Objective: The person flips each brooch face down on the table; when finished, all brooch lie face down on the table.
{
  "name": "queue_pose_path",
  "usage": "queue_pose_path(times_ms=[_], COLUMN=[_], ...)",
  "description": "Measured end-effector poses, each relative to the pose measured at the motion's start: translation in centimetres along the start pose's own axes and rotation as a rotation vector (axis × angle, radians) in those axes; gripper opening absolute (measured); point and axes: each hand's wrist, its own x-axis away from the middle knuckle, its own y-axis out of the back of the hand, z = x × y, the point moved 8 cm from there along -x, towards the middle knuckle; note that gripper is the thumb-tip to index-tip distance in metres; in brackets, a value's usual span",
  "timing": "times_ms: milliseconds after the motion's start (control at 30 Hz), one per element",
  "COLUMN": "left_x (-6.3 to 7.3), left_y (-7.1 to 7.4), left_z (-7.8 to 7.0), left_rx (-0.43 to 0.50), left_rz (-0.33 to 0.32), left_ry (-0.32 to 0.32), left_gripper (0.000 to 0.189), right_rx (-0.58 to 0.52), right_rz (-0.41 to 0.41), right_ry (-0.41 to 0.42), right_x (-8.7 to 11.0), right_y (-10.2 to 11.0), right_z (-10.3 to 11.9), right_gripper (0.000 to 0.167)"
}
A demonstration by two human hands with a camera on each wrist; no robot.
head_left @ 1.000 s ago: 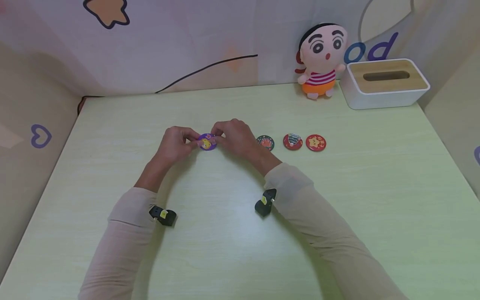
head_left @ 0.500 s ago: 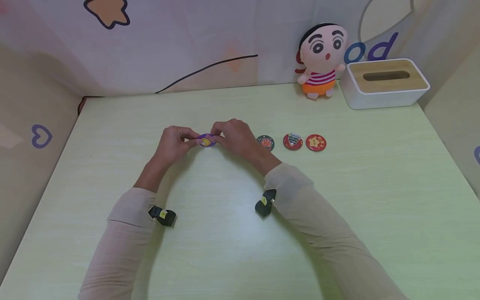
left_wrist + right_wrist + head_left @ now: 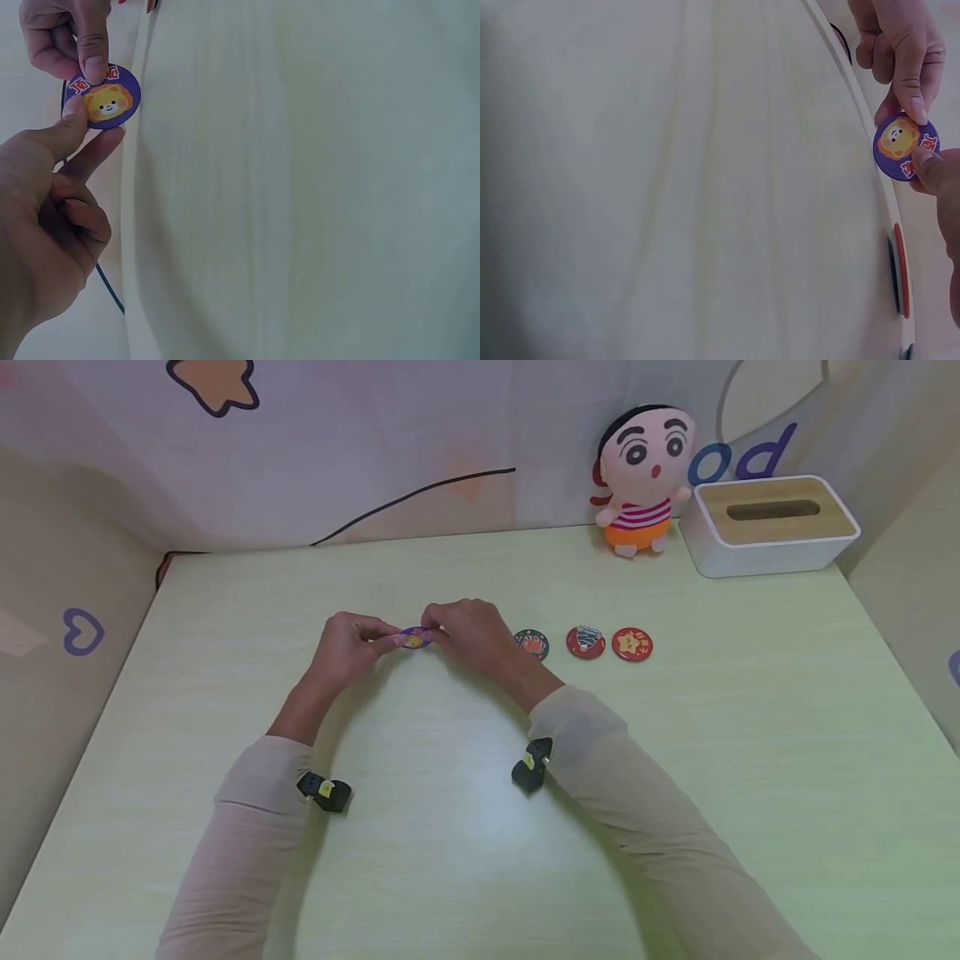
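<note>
A round purple button badge point(image 3: 415, 638) with a yellow lion face and red-and-white lettering is held between both hands over the table. My left hand point(image 3: 350, 647) pinches its left edge, thumb on the printed face, as the left wrist view shows on the badge point(image 3: 112, 105). On the opposite edge my right hand point(image 3: 472, 635) pinches it the same way, its thumb over the lettering of the badge point(image 3: 895, 144). From the head view the badge appears as a thin, tilted oval, partly covered by fingertips.
Right of the hands lie a dark green badge point(image 3: 532, 645), partly hidden by the right wrist, a red badge with a tree point(image 3: 585, 643) and a red star badge point(image 3: 632, 645). A plush doll point(image 3: 637, 485) and a white tissue box point(image 3: 776, 558) stand at the back right.
Between the fingers the purple badge has tipped, its face showing as a narrower oval in the head view. Both hands stay in nearly the same place.
</note>
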Motion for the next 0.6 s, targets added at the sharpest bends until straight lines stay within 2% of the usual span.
queue_pose_path(times_ms=[367, 600], left_x=[0.15, 0.08], left_y=[-0.2, -0.28], left_z=[0.63, 0.71], left_rx=[0.065, 0.072], left_rz=[0.042, 0.058], left_ry=[0.061, 0.077], left_gripper=[0.029, 0.029], right_rx=[0.053, -0.001], right_rz=[0.018, 0.059], right_ry=[0.045, 0.029], right_x=[0.2, 0.29], right_y=[0.07, -0.15], right_z=[0.35, -0.01], right_gripper=[0.013, 0.018])
